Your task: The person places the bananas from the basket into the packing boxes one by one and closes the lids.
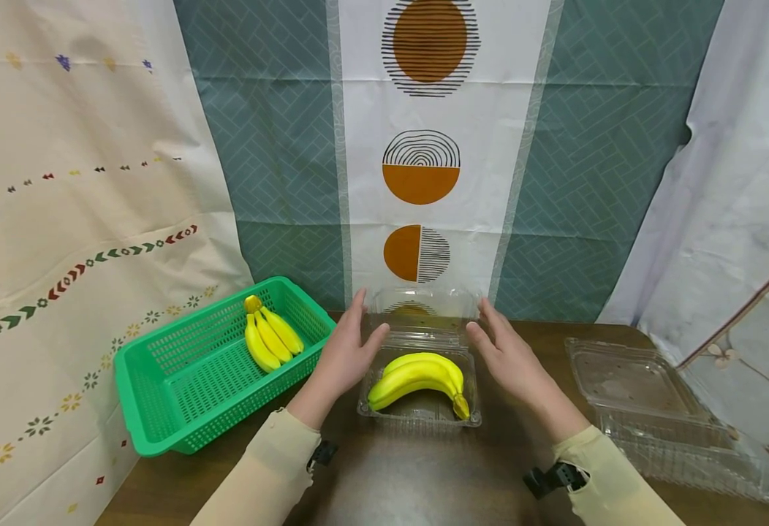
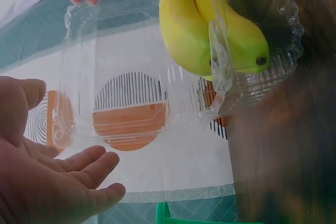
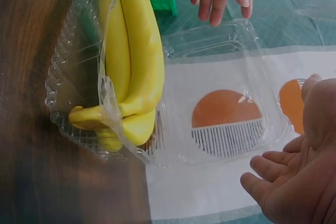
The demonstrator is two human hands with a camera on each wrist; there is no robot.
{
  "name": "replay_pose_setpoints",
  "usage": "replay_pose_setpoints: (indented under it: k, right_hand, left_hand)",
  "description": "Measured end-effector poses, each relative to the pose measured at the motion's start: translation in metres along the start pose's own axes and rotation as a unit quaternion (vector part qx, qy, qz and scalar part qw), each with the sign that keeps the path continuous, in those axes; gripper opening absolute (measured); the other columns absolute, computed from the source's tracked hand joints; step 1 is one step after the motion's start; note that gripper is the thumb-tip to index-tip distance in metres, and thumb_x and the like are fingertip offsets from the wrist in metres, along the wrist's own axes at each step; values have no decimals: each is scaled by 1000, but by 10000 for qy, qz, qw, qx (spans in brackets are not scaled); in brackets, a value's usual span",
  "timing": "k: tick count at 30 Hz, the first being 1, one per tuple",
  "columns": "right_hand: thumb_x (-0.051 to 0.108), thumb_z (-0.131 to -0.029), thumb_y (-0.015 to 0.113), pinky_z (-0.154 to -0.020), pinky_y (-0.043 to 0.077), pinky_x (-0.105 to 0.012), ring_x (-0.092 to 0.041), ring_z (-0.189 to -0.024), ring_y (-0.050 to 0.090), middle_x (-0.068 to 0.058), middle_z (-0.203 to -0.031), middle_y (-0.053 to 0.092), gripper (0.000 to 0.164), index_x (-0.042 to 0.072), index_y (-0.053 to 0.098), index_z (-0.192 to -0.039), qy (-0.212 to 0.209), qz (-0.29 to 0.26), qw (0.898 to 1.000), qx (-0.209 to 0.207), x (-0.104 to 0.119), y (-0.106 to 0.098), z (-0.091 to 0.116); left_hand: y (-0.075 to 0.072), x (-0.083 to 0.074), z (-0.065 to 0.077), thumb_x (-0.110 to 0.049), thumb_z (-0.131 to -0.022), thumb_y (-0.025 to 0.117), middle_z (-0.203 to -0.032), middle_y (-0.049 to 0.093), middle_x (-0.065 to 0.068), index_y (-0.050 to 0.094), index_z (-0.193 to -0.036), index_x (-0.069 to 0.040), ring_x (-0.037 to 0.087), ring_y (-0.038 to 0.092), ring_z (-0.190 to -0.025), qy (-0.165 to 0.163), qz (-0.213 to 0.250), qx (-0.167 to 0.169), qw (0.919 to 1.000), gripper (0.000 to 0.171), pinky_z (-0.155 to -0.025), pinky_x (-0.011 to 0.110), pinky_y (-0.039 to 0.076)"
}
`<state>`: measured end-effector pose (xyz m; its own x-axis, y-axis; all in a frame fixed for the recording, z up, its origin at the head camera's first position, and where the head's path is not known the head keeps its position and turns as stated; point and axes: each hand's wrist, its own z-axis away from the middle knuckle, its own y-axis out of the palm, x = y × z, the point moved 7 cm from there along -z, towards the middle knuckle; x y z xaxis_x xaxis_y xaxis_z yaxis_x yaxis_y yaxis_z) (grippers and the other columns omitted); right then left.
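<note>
A clear plastic clamshell box (image 1: 417, 422) stands on the table with its lid (image 1: 446, 301) raised at the back. Inside its base lies a bunch of yellow bananas (image 1: 417, 376), stem toward the front right. My left hand (image 1: 347, 349) is at the left edge of the lid, fingers extended and thumb toward the box. On the opposite side, my right hand (image 1: 508, 358) mirrors it at the lid's right edge. Both wrist views show relaxed, spread fingers beside the lid (image 2: 113, 77), with nothing gripped in either palm.
A green plastic basket (image 1: 194, 431) on the left holds another bunch of bananas (image 1: 269, 337). To the right rests a second clear clamshell box (image 1: 680, 446), lid open. Patterned cloth (image 1: 279, 146) hangs behind the brown table (image 1: 384, 482).
</note>
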<state>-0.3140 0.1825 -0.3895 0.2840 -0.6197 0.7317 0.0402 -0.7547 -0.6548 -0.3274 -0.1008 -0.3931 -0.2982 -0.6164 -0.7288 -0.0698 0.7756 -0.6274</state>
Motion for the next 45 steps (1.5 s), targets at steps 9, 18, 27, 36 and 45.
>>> replay_pose_setpoints:
  k: [9, 18, 27, 36, 45]
  right_hand:
    - [53, -119, 43, -128, 26, -65, -38, -163, 33, -19, -180, 26, 82, 9, 8, -178, -121, -215, 9997, -10, 0, 0, 13]
    - [53, -118, 43, -127, 26, -67, -38, -162, 34, -19, -179, 30, 81, 11, 10, -179, -68, -333, 9994, -14, 1, 2, 25]
    - [53, -119, 43, -127, 27, -68, -38, -161, 37, -16, -178, 32, 79, 11, 12, -178, -42, -393, 9992, -50, -5, 6, 35]
    - [48, -119, 47, -124, 33, -66, -40, -158, 41, -18, -175, 38, 77, 9, 17, -178, -2, -429, 9990, -77, -7, 6, 46]
    - [48, -119, 48, -123, 35, -68, -39, -156, 44, -17, -173, 40, 74, 10, 23, -177, 17, -356, 9994, -26, -9, 10, 57]
  left_hand:
    - [-2, 0, 14, -42, -113, 66, -170, 45, 20, 20, -178, -17, 41, 44, -156, 59, 153, -66, 9998, 83, -122, 65, 39]
    - [-1, 2, 27, -41, -113, 67, -170, 46, 16, 24, -176, -17, 41, 45, -156, -1, 290, -130, 9995, 79, -121, 68, 40]
    - [0, 4, 39, -44, -112, 67, -167, 51, 14, 33, -167, -20, 41, 49, -153, -141, 326, -93, 9993, 68, -118, 68, 43]
    - [1, 6, 51, -47, -111, 67, -167, 51, 13, 30, -172, -26, 39, 51, -152, -112, 340, 40, 9994, 75, -117, 68, 44]
    - [3, 11, 60, -44, -110, 70, -165, 54, 9, 37, -172, -24, 38, 52, -151, -146, 151, 82, 9997, 73, -117, 67, 45]
